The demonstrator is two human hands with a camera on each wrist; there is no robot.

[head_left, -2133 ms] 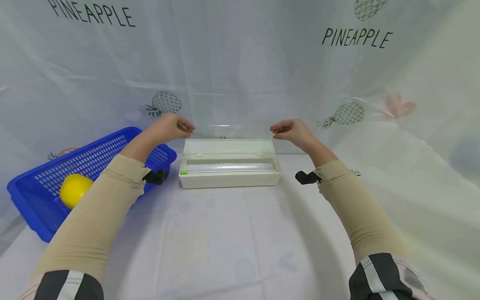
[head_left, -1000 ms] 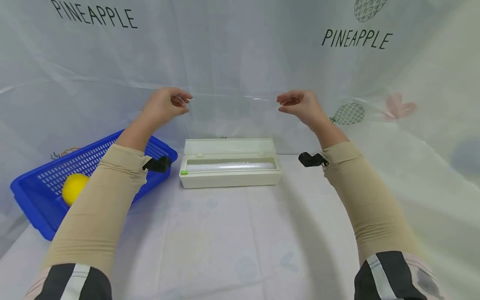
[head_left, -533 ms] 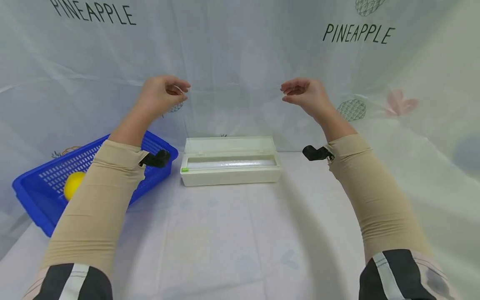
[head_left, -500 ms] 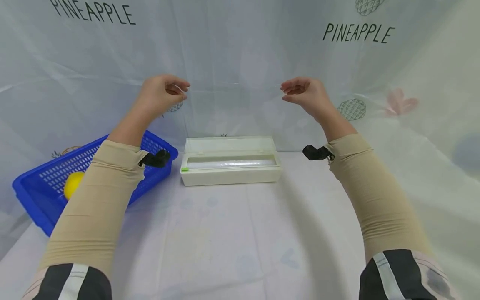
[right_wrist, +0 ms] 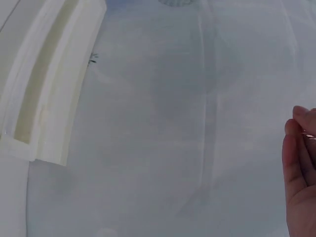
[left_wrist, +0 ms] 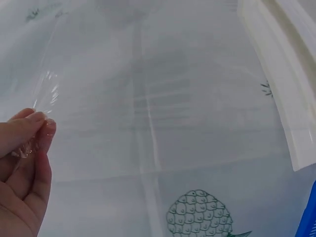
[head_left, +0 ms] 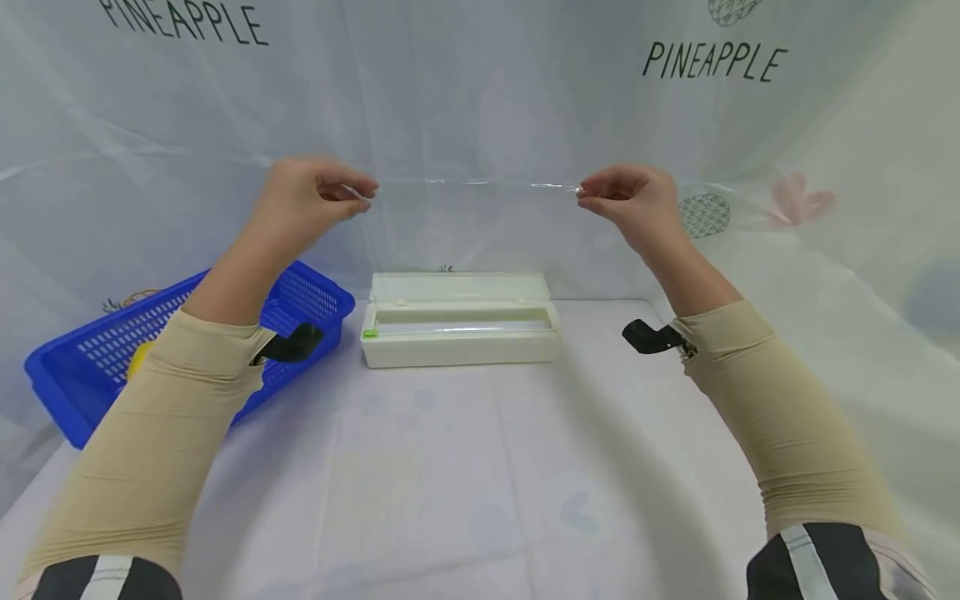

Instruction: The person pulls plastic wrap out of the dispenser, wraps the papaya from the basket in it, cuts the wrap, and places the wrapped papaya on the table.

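A sheet of clear plastic wrap (head_left: pixel 480 182) is stretched between my two hands, its upper edge catching the light. My left hand (head_left: pixel 311 196) pinches one corner, and crumpled film shows between thumb and fingers in the left wrist view. At the other corner my right hand (head_left: pixel 633 200) pinches the film; only part of that hand is visible in the right wrist view. Below and between the hands stands a white cling film dispenser (head_left: pixel 461 348) with its lid raised and a roll of film (head_left: pixel 461 327) inside. How far down the sheet reaches is hard to see.
A blue plastic basket (head_left: pixel 63 362) stands at the left, partly behind the left forearm, with a yellow object (head_left: pixel 138 358) mostly hidden in it. A white cloth covers the table (head_left: pixel 435 475). Behind hangs a pineapple-print curtain (head_left: pixel 465 83).
Both hands have risen from just above the dispenser lid, drawing the film upward, and moved slightly apart. Most recently they have lowered a little, and the film's edge looks tauter.
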